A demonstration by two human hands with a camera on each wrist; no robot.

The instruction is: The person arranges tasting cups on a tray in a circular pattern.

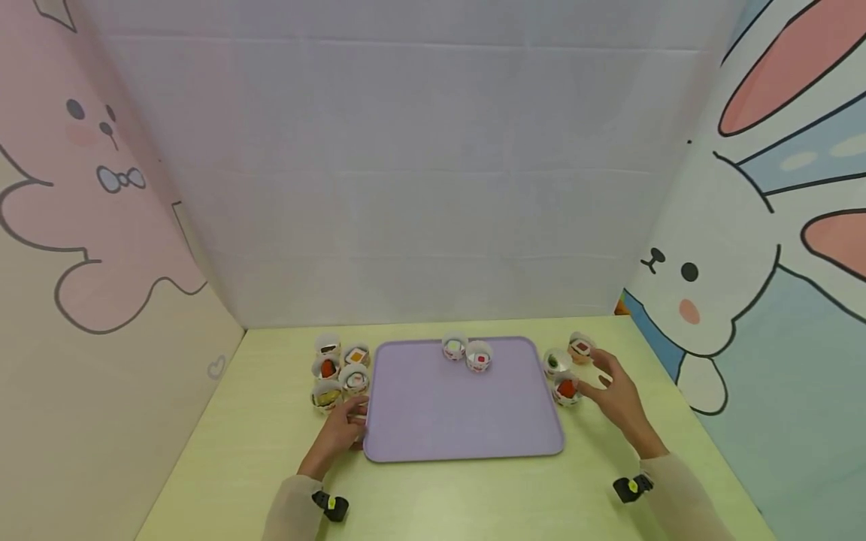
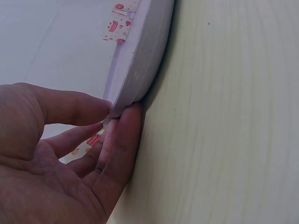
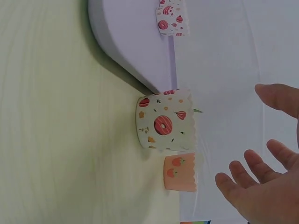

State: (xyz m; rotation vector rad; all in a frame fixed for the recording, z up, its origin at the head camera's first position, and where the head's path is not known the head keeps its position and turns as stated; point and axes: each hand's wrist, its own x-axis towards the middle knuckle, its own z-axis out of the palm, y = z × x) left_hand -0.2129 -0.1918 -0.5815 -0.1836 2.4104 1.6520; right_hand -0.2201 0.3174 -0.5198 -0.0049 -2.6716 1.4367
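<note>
A lilac tray [image 1: 460, 413] lies flat on the table. My left hand [image 1: 341, 428] is at its left edge, thumb above and fingers below, pinching the rim [image 2: 128, 77] in the left wrist view. My right hand [image 1: 619, 398] hovers right of the tray, fingers spread and holding nothing. Nearest to it is a paper baking cup with a red piece [image 1: 567, 389]; beside that stand a cup with a green piece [image 1: 558, 362] and an orange cup [image 1: 581, 347]. Two more cups, one with a pale green piece [image 1: 455, 346], one with a red piece [image 1: 479, 356], stand at the tray's back.
Left of the tray several filled paper cups [image 1: 328, 368] stand close together, near my left hand. A white cloth [image 1: 419, 188] hangs behind the table [image 1: 440, 500]. Printed panels rise on both sides, a rabbit [image 1: 717, 300] on the right one.
</note>
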